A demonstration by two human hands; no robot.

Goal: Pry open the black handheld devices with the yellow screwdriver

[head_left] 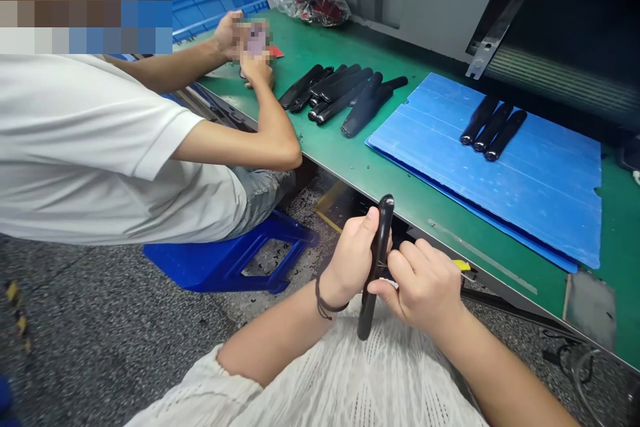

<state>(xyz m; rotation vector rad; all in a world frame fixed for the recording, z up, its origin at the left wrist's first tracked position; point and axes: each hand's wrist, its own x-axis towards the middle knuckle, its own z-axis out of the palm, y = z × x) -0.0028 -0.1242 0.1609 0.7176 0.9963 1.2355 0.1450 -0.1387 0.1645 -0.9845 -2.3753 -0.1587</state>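
My left hand (353,253) is closed around a long, glossy black handle-shaped piece (384,220). The piece has a rounded upper end and stands at a slant above my lap. Pressed close to its right side, my right hand (425,280) is curled into a fist. A thin metal tip (383,266) shows between those fingers and the black piece, like a small blade. The rest of that tool is hidden in the fist. A yellow end (463,265) shows just past the knuckles; whether it belongs to the tool, I cannot tell.
On the green table (330,150) lies a pile of black pieces (340,90). Three more black pieces (493,128) rest on a blue sheet (540,193). A co-worker (100,140) sits at left on a blue stool (225,257). A blue crate (220,3) stands behind.
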